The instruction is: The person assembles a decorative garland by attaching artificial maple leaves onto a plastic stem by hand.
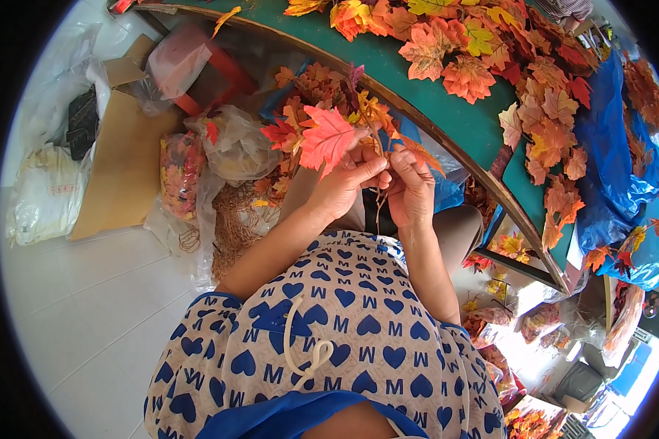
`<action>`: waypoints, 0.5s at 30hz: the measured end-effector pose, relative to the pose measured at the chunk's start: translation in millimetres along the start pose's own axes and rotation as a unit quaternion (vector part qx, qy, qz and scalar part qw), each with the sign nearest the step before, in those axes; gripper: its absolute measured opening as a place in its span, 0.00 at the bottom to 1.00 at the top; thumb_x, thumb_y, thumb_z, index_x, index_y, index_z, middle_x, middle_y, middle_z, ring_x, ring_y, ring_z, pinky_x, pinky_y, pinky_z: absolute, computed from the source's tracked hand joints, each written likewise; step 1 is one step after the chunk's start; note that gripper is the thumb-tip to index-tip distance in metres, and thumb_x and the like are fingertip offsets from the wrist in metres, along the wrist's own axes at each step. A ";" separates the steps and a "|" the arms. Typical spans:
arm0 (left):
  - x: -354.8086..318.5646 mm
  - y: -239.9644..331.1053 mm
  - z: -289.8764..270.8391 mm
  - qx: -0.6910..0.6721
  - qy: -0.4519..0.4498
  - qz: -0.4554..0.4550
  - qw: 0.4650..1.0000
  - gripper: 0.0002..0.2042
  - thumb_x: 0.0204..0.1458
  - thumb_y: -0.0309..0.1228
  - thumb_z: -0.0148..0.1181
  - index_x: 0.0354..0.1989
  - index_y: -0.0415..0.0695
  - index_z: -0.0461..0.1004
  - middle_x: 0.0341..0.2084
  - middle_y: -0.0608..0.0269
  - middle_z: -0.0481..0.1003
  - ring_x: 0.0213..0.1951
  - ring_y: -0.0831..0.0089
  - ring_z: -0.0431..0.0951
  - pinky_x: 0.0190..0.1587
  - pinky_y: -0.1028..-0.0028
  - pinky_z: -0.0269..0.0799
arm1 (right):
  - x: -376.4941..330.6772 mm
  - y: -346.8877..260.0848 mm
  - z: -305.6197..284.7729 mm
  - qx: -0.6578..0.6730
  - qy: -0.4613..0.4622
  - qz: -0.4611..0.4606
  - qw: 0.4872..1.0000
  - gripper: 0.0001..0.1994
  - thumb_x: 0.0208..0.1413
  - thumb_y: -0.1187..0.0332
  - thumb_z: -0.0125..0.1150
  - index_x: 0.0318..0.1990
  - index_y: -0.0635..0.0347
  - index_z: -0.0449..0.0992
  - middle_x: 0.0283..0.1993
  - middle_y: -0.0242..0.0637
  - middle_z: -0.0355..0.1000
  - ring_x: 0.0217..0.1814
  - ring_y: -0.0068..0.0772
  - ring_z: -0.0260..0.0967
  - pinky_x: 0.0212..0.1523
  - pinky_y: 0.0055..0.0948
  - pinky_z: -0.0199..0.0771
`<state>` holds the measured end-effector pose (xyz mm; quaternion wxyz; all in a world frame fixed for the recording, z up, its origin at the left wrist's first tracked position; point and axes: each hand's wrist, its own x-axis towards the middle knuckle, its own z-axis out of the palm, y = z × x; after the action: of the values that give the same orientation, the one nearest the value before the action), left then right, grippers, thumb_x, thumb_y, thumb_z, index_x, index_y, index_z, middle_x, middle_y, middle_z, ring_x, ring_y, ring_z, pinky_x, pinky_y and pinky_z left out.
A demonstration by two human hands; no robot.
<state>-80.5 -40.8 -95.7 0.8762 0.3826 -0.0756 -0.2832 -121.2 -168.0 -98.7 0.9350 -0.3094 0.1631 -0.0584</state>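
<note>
A red artificial maple leaf (327, 137) stands up between both hands, its thin stem pinched low so the blade stays clear: the left hand (342, 184) grips it, the right hand (410, 189) clasps neighbouring orange sprigs (373, 113). Beyond them, loose leaves (490, 58) cover the green desk (461, 121).

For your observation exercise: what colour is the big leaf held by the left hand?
Red-orange, with lighter veins. The leaf above the left hand shows best in the head view.
</note>
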 end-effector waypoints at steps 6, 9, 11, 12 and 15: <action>4.6 -11.6 -7.9 -0.002 0.010 0.020 1.000 0.26 0.54 0.23 0.55 0.61 0.41 0.54 0.29 0.63 0.72 0.29 0.76 0.75 0.34 0.75 0.75 | -1.5 -2.2 5.9 -0.097 0.001 -0.084 0.992 0.10 0.50 0.82 0.60 0.41 0.68 0.74 0.31 0.35 0.74 0.25 0.24 0.71 0.23 0.22 0.72; 6.4 -14.0 -8.6 0.016 0.038 0.017 0.999 0.24 0.54 0.23 0.55 0.60 0.41 0.57 0.31 0.63 0.72 0.28 0.76 0.75 0.33 0.76 0.75 | 2.9 4.7 -1.4 -0.128 0.025 -0.105 0.986 0.11 0.49 0.82 0.60 0.41 0.68 0.74 0.32 0.34 0.74 0.28 0.24 0.71 0.27 0.23 0.73; 6.8 -12.7 -9.2 0.010 0.049 0.014 0.999 0.24 0.53 0.21 0.55 0.59 0.42 0.59 0.32 0.64 0.70 0.28 0.76 0.74 0.32 0.77 0.74 | 3.3 7.2 -4.5 -0.119 0.015 -0.097 0.988 0.10 0.50 0.82 0.59 0.41 0.67 0.74 0.33 0.34 0.74 0.30 0.24 0.71 0.29 0.24 0.73; 7.5 -11.3 -9.2 0.010 0.050 0.014 0.999 0.24 0.53 0.21 0.55 0.59 0.42 0.59 0.32 0.64 0.70 0.28 0.76 0.74 0.32 0.77 0.74 | 3.3 8.9 -5.2 -0.098 0.018 -0.082 0.992 0.10 0.51 0.81 0.59 0.42 0.67 0.74 0.33 0.34 0.74 0.29 0.24 0.71 0.28 0.24 0.73; 10.7 -8.4 -11.0 -0.014 -0.008 0.041 0.999 0.25 0.51 0.17 0.53 0.59 0.41 0.59 0.33 0.64 0.69 0.28 0.76 0.73 0.30 0.77 0.73 | 2.5 13.7 -1.7 -0.044 0.016 -0.065 0.997 0.10 0.52 0.80 0.58 0.43 0.66 0.74 0.32 0.34 0.74 0.27 0.25 0.70 0.26 0.24 0.72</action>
<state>-71.5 -44.4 -110.2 0.8915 0.3649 -0.0944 -0.2513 -119.3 -158.5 -108.9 0.9118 -0.3594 0.1603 -0.1172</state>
